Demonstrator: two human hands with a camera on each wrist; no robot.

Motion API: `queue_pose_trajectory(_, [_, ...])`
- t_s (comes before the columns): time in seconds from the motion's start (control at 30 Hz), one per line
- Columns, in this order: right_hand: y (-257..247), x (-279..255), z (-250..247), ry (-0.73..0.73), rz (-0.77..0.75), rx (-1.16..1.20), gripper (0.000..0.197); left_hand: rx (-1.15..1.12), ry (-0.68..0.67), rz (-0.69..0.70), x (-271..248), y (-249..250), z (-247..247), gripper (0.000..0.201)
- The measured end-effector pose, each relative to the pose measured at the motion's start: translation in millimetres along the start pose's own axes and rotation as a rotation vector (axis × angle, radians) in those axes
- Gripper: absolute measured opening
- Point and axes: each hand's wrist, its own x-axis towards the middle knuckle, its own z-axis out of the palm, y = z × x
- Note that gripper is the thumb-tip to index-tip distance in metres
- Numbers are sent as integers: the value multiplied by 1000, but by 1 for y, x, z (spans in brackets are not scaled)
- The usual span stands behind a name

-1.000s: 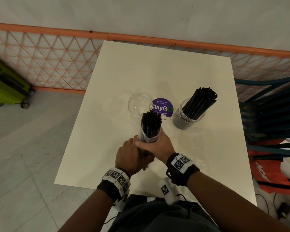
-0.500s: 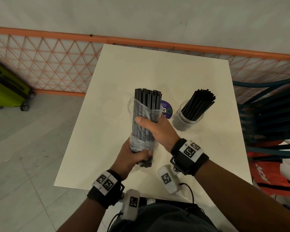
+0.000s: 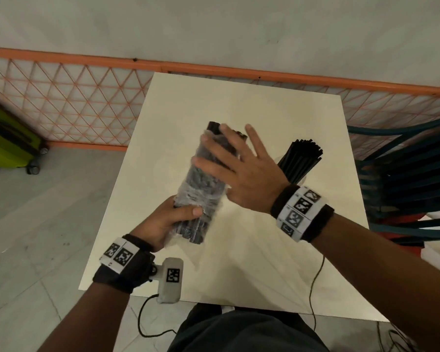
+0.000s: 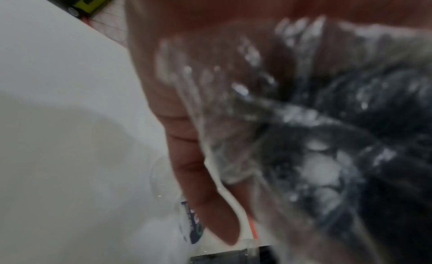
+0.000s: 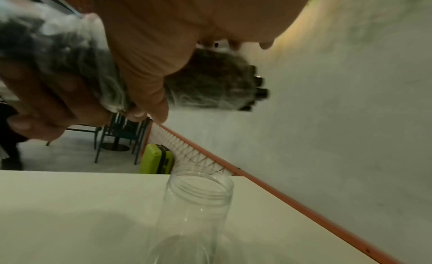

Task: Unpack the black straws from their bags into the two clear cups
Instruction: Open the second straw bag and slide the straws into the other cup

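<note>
My left hand grips the lower end of a clear bag of black straws, held tilted above the white table. Black straw ends stick out at both ends of the bag. My right hand lies against the bag's upper part, fingers straight and spread. In the left wrist view the crinkled bag fills the frame beside my fingers. The empty clear cup stands on the table below the bag, hidden by it in the head view. A second clear cup holds black straws at the right.
A purple round sticker lies on the table by the empty cup. An orange mesh fence runs behind the table. A green suitcase stands on the floor at left, stacked dark chairs at right.
The bag of straws has come up off the table and closer to me. My right hand has let go of its grip and spread its fingers over the bag; my left hand still holds the lower end.
</note>
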Motion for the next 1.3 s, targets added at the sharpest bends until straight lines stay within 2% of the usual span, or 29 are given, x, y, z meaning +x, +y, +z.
queue_pose_trajectory(0.1, [-5, 19, 5, 79, -137, 19, 56, 115, -43, -38, 1, 22, 5, 56])
queue_pose_trajectory(0.17, [-4, 30, 7, 69, -184, 145, 48, 221, -36, -60, -1, 42, 6, 48])
queue_pose_trajectory(0.27, [-3, 40, 11, 39, -110, 345, 45, 473, 11, -54, 0, 68, 0, 63])
queue_pose_trajectory(0.37, [-2, 47, 12, 43, 104, 527, 54, 555, 74, 36, 3, 94, 2, 72])
queue_pose_trajectory(0.47, [8, 54, 18, 10, 474, 710, 63, 641, 145, 64, 10, 121, 13, 75])
queue_pose_trajectory(0.53, [15, 58, 24, 102, 659, 815, 58, 688, 188, 78, 21, 133, 18, 83])
queue_pose_trajectory(0.63, [21, 57, 30, 246, 902, 1180, 54, 621, 240, 105, 42, 144, 23, 94])
queue_pose_trajectory(0.7, [22, 57, 32, 316, 999, 1376, 56, 576, 260, 110, 55, 145, 23, 92])
queue_pose_trajectory(0.8, [19, 58, 38, 407, 1001, 1534, 45, 579, 236, 107, 67, 138, 23, 75])
queue_pose_trajectory(0.87, [15, 56, 43, 409, 996, 1571, 45, 620, 205, 77, 71, 129, 22, 63])
queue_pose_trajectory(0.97, [9, 56, 51, 428, 998, 1607, 48, 627, 219, 71, 75, 116, 15, 70])
queue_pose_trajectory(1.13, [8, 67, 58, 506, 965, 1658, 47, 575, 282, 213, 74, 108, 11, 46])
queue_pose_trajectory(1.23, [8, 71, 69, 457, 974, 1645, 51, 558, 304, 220, 76, 105, 6, 47])
queue_pose_trajectory(1.3, [5, 71, 76, 417, 1021, 1621, 63, 555, 306, 199, 78, 102, 2, 51])
